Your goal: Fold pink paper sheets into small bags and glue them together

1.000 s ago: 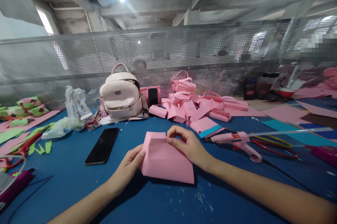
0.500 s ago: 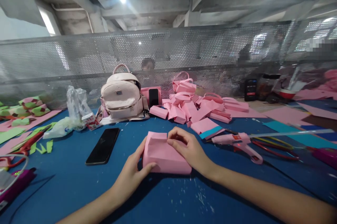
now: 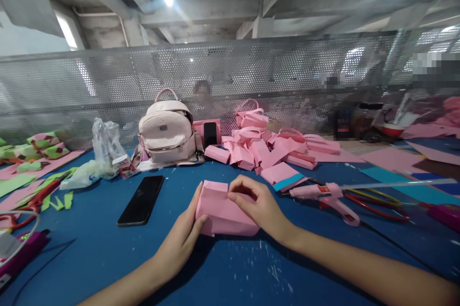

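Observation:
A folded pink paper box (image 3: 224,212) sits on the blue table in front of me, one flap standing up at its back left. My left hand (image 3: 187,232) grips its left end, thumb pressed on the near side and fingers behind. Curled over the right part, my right hand (image 3: 260,203) pinches the upper edge between thumb and forefinger. A pink glue gun (image 3: 328,196) with a clear glue stick lies to the right of that hand. Left of the box is a black phone (image 3: 141,200).
Behind are a pale backpack (image 3: 167,131) and a heap of pink paper pieces (image 3: 258,145). Red scissors (image 3: 32,203) and green scraps lie left, near a purple power strip (image 3: 23,253). Red-handled pliers (image 3: 377,205) lie right. A perforated metal screen (image 3: 230,66) stands behind the table.
My left thumb has moved up and left along the box's near side, and the box's lower front edge has tilted slightly. The right hand keeps its pinch.

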Available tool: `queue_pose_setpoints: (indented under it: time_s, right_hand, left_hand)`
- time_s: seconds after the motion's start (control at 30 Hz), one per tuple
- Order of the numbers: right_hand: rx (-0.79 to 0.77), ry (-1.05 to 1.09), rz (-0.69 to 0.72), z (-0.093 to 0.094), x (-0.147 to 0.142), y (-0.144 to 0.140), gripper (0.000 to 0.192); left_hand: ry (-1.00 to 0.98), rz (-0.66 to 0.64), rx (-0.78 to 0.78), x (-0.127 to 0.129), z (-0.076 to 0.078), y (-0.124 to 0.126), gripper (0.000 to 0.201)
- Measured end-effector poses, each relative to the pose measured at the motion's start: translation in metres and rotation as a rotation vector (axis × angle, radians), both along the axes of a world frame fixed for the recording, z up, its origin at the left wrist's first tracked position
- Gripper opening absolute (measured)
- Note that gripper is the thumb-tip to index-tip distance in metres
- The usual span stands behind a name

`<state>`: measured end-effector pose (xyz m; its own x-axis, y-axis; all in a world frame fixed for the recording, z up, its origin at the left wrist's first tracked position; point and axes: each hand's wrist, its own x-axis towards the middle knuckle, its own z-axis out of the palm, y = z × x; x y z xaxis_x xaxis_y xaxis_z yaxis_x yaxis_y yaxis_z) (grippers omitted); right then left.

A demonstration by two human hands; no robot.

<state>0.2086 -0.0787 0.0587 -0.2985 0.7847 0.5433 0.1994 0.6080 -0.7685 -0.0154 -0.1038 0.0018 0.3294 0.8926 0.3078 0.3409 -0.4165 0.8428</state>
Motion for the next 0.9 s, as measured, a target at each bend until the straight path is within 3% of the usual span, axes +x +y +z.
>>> queue_pose_setpoints:
  time_s: [0.37, 0.57, 0.67, 0.9]
  right_hand:
    - [-0.003, -0.028, -0.02, 0.004, 0.001, 0.003, 0.014]
    - [0.053, -0.062, -0.003, 0.007, 0.004, 0.001, 0.011]
    - [0.143, -0.091, 0.016, 0.009, 0.005, 0.0, 0.012]
    - [0.51, -0.266, 0.02, 0.016, 0.01, -0.003, 0.01]
  left_hand:
    - [-0.043, 0.02, -0.016, 0.0, 0.006, 0.0, 0.057]
    - [-0.214, 0.039, -0.029, -0.001, 0.012, 0.0, 0.059]
    - [-0.252, 0.041, 0.06, -0.002, 0.015, -0.002, 0.06]
    - [-0.099, 0.055, 0.433, -0.007, 0.022, -0.003, 0.04]
